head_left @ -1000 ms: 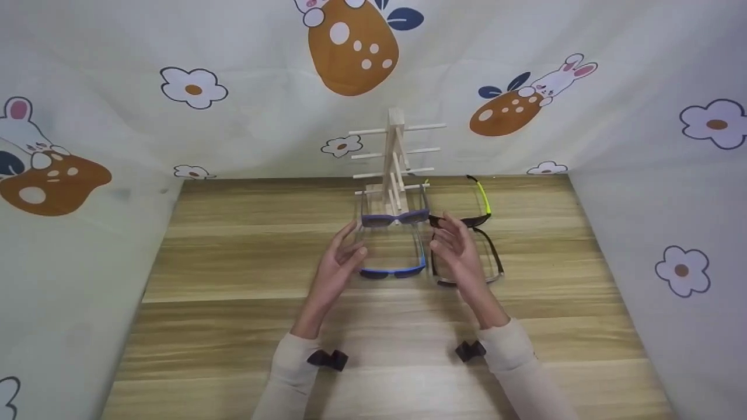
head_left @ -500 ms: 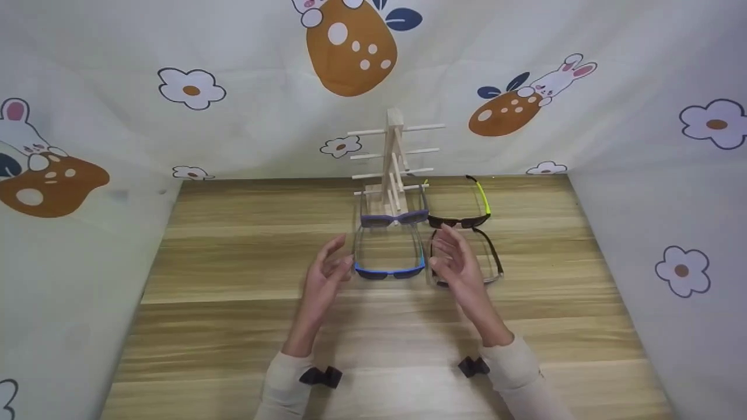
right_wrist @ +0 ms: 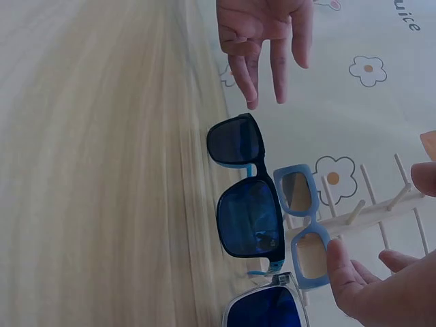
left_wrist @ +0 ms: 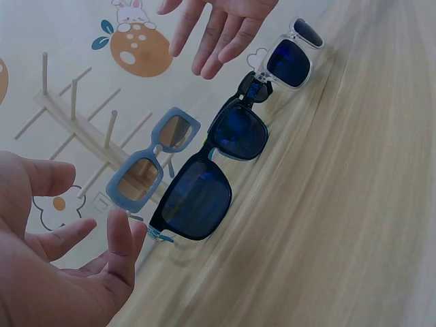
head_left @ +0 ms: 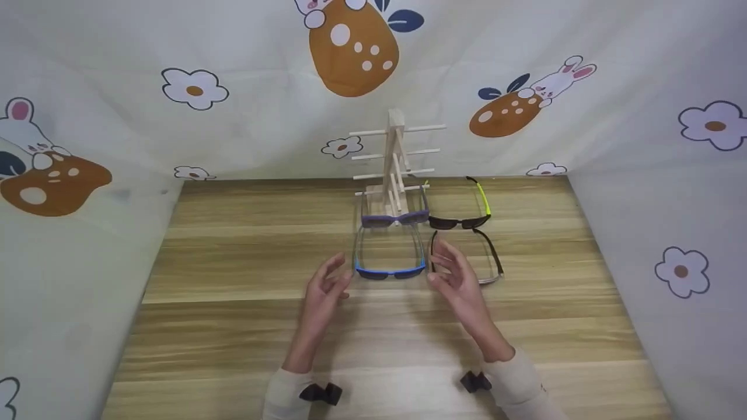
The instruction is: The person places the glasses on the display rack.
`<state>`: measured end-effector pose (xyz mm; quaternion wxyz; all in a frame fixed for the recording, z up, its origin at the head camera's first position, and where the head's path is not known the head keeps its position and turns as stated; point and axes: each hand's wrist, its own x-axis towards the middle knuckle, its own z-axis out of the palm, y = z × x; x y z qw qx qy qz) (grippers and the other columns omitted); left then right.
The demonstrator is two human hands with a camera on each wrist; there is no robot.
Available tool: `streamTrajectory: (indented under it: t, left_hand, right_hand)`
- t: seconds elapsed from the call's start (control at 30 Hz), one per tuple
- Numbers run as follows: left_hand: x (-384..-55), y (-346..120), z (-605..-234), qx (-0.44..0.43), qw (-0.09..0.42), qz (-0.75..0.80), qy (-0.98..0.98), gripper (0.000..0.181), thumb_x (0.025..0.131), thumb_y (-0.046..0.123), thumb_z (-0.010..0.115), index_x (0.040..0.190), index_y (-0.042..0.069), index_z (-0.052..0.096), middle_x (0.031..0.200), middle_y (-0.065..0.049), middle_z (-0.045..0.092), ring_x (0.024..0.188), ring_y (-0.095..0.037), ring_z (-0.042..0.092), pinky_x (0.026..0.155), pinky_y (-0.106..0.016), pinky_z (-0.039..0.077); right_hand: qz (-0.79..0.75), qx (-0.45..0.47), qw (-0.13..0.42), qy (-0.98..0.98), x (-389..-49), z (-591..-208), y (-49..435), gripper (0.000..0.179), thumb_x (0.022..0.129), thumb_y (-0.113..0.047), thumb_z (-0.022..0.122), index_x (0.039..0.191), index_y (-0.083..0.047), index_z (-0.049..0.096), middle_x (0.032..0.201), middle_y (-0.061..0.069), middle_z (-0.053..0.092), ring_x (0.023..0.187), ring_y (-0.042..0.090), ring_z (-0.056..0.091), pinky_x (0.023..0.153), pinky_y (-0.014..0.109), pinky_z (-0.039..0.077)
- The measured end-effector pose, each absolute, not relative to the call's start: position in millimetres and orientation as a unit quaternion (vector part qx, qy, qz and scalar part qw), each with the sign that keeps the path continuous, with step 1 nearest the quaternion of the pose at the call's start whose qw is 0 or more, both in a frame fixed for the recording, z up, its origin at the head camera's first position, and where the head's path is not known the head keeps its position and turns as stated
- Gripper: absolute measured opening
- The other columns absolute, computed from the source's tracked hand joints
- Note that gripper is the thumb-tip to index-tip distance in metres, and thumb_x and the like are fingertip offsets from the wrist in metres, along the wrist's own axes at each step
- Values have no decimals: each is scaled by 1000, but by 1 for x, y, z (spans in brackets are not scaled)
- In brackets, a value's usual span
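My left hand [head_left: 324,289] hovers just left of the sunglasses with bright blue temples [head_left: 390,273], its fingers loosely bent and holding nothing. To their right is my right hand [head_left: 458,280], also relaxed and holding nothing; it partly covers the clear-fronted sunglasses with dark temples [head_left: 496,259]. Behind the bright-blue pair, sunglasses with a thick blue-grey frame [left_wrist: 160,153] hang by their temples at the lowest pegs of a wooden eyewear rack [head_left: 395,146]. Black sunglasses with yellow-green temples [head_left: 459,223] lie right of the rack.
A wood-grain tabletop [head_left: 233,326] carries the rack and glasses. Printed cloth walls [head_left: 262,116] rise at the back and both sides, with the rack close to the back one. Bare pegs [head_left: 367,133] stick out from the rack's upper levels.
Both hands have drawn back toward the person, away from the rack, and the left has also shifted left. More of the bright-blue pair shows. The glasses and rack stay put.
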<state>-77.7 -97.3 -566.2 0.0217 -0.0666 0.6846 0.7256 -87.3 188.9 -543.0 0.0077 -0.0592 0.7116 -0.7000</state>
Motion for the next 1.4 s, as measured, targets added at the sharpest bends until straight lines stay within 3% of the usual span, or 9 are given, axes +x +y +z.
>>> streamTrajectory:
  t: [0.17,0.47,0.7,1.1,1.27,1.4]
  left_hand:
    - [-74,-97,-569,-72,27,721,689,53,112,7,63,161,-6,49,162,-30,52,133,-43,65,86,-33,62]
    - [-71,-95,-575,-67,36,730,679,56,111,10,66,162,-5,48,162,-31,51,122,-29,69,76,-27,59]
    - [-67,-93,-579,-75,45,727,681,60,110,16,70,164,-1,49,162,-26,52,117,-18,68,73,-26,56]
    - [-60,-89,-587,-81,47,712,696,66,108,15,73,167,3,47,168,-24,49,133,-36,67,81,-32,61]
    - [-59,-88,-591,-58,45,711,700,65,110,15,71,168,3,45,169,-24,48,128,-31,69,82,-30,60]
    - [-58,-88,-596,-23,34,716,696,66,110,16,70,168,0,43,170,-25,46,117,-20,71,77,-26,56]
  right_hand:
    - [-699,-68,8,712,-78,-548,187,66,104,6,67,163,10,39,159,36,47,135,35,63,105,30,56]
    - [-698,-97,19,709,-61,-559,185,67,102,10,69,163,11,40,149,36,52,110,19,73,97,29,60]
    - [-699,-86,50,708,-49,-566,181,71,101,8,70,165,7,40,155,39,47,111,20,73,97,30,60]
    - [-698,-85,74,707,-40,-574,175,76,102,7,71,169,4,34,162,37,39,112,26,72,86,37,65]
    - [-687,-89,92,715,-38,-576,174,83,103,3,73,172,2,27,171,35,31,115,30,72,84,45,67]
    - [-676,-100,102,723,-39,-577,173,89,102,3,74,174,2,22,175,33,25,120,40,72,85,42,67]
